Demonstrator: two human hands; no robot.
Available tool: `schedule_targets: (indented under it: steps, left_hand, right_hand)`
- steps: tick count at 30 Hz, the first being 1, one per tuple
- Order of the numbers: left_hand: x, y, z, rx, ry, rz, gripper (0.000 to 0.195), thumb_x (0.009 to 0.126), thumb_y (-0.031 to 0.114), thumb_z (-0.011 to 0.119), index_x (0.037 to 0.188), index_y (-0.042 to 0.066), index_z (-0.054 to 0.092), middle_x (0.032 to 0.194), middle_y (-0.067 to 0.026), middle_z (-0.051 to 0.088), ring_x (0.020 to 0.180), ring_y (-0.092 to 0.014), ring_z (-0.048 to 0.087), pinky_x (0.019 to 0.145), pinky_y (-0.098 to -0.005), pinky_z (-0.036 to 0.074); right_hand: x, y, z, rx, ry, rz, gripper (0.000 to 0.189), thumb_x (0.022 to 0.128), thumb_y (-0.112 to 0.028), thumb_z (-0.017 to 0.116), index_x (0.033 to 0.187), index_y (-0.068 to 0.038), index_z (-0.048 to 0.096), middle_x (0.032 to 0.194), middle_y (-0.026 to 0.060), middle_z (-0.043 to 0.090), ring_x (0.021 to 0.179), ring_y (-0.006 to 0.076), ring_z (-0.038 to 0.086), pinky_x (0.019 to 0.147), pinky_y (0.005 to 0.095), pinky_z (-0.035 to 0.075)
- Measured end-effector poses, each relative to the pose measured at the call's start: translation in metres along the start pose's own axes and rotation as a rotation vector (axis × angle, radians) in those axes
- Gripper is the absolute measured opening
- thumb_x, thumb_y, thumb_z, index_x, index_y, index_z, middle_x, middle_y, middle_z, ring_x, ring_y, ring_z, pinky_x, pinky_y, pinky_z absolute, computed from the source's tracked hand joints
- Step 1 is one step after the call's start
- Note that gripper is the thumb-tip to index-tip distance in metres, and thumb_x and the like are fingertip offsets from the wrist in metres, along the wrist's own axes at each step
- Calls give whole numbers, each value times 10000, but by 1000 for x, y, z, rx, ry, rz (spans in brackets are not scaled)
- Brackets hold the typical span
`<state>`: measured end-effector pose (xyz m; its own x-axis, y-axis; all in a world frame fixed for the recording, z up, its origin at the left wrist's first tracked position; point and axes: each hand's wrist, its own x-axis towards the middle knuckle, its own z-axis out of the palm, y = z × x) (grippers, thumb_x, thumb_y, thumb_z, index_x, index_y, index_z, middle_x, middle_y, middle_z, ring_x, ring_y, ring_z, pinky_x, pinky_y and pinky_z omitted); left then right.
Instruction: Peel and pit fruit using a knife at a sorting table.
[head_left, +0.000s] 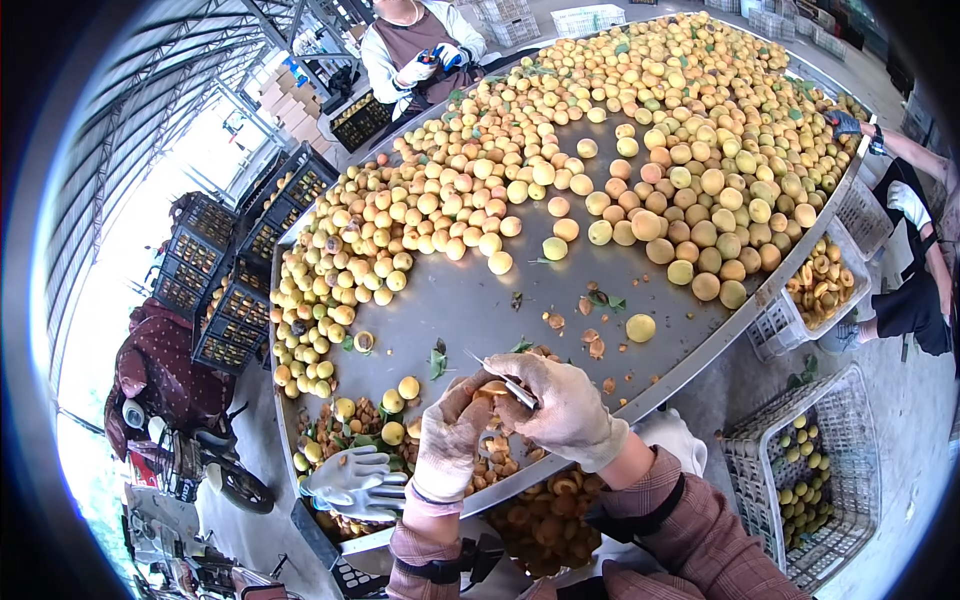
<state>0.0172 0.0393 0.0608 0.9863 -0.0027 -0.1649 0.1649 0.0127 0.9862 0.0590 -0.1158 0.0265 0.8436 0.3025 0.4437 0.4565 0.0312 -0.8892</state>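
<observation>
Both hands wear soiled pale gloves and meet above the near edge of the metal sorting table (480, 307). My left hand (454, 442) grips a piece of apricot (491, 388) between thumb and fingers. In my right hand (566, 412) is a small knife (519, 391), its thin blade pointing up and left over the fruit. Some of the apricot is hidden by the fingers. Left of my left wrist lies a pair of grey gloves (352, 480) beside apricot stones (364, 414). Under the table edge, a container of halved apricots (551, 517) shows between my forearms.
A large heap of whole apricots (675, 112) covers the table's far side. At right stand a crate of halves (855, 262) and a crate (862, 427) with greenish fruit. Co-workers (416, 52) stand around the table. Stacked black crates (232, 315) and a motorbike (232, 480) are left.
</observation>
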Motion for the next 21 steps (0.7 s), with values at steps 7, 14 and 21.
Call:
schedule_targets:
  steps: [7, 14, 21]
  left_hand:
    - [-1, -3, 1, 61, -2, 16, 372, 904, 58, 501, 1260, -50, 513, 1060, -6, 541, 1008, -91, 527, 879, -210, 406]
    - [-10, 2, 3, -323, -49, 23, 507, 893, 250, 584, 1263, -73, 458, 1093, -133, 601, 940, -195, 617, 860, -301, 507]
    - [7, -22, 4, -282, 172, -44, 415, 927, 250, 573, 1236, -17, 504, 938, -66, 626, 728, -140, 623, 602, -253, 522]
  right_hand:
    - [-3, 13, 11, 255, 113, 127, 306, 800, -52, 643, 1095, -3, 578, 937, 123, 670, 800, 170, 662, 735, 273, 519]
    - [9, -1, -3, 864, 120, 676, 244, 851, -18, 594, 1095, -12, 597, 965, 80, 639, 763, 115, 627, 673, 215, 527]
    - [14, 14, 19, 267, 227, 405, 226, 845, -42, 624, 1068, -10, 606, 931, 51, 641, 737, 99, 615, 632, 242, 522]
